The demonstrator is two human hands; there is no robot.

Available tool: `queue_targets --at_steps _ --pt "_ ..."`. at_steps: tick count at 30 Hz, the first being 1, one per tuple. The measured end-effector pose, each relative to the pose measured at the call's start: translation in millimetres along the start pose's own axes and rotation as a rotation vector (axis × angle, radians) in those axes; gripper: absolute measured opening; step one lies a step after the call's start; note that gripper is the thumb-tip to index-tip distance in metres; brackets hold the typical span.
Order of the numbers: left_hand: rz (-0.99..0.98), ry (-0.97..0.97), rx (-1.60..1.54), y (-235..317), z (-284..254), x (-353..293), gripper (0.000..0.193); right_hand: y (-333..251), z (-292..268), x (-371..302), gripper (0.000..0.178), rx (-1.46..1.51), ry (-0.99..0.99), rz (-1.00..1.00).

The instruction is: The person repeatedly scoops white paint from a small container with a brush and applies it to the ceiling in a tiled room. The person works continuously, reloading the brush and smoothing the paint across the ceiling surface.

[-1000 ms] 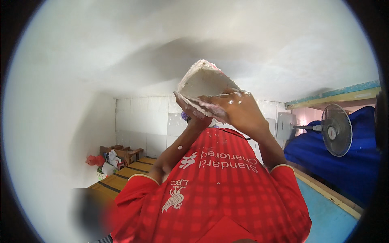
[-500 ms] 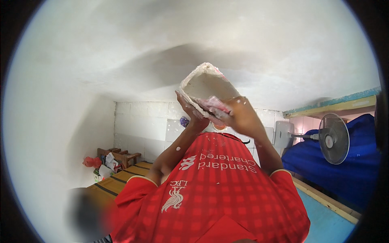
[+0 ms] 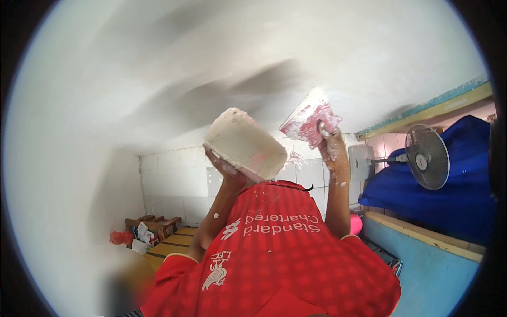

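Note:
A tub [image 3: 245, 145], crusted with white paste along its rim, is tilted so its whitish inside shows. My left hand [image 3: 226, 168] supports it from the side and below, fingers wrapped against its wall. Apart from the tub, to its right, my right hand [image 3: 332, 143] is raised and pinches a flat putty scraper [image 3: 315, 117]. The scraper is pinkish-red, with white paste smeared over its blade. White spots of paste mark my right fingers and wrist.
A smooth white surface [image 3: 211, 47] spreads ahead, meeting tiled wall [image 3: 179, 179]. At right are a fan [image 3: 425, 157], blue cloth [image 3: 465, 201] and a blue ledge [image 3: 428, 248]. A wooden item [image 3: 158, 226] and a red bag [image 3: 121, 238] are at lower left.
My right hand has moved right and up, away from the tub, with the scraper now in plain sight. The tub has shifted left and down and tips differently in my left hand.

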State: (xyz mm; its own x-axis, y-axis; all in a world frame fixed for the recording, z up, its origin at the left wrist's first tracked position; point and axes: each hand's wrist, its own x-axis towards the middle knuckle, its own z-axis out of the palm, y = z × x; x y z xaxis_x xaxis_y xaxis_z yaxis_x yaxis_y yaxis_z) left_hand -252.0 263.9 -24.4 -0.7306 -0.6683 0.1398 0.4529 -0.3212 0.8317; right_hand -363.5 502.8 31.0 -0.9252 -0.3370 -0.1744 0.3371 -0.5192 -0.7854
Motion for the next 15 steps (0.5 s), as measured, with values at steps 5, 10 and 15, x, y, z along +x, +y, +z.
queue_targets --at_steps 5,10,15 --pt "-0.09 0.05 -0.125 9 2 -7 0.068 67 -87 17 0.022 0.062 0.138 0.228" --pt "-0.086 -0.01 -0.044 22 5 -9 0.066 114 -133 48 0.032 -0.099 0.1 0.158" --pt "-0.064 -0.062 0.024 37 0 3 0.065 131 -127 108 0.023 0.241 0.174 0.162"
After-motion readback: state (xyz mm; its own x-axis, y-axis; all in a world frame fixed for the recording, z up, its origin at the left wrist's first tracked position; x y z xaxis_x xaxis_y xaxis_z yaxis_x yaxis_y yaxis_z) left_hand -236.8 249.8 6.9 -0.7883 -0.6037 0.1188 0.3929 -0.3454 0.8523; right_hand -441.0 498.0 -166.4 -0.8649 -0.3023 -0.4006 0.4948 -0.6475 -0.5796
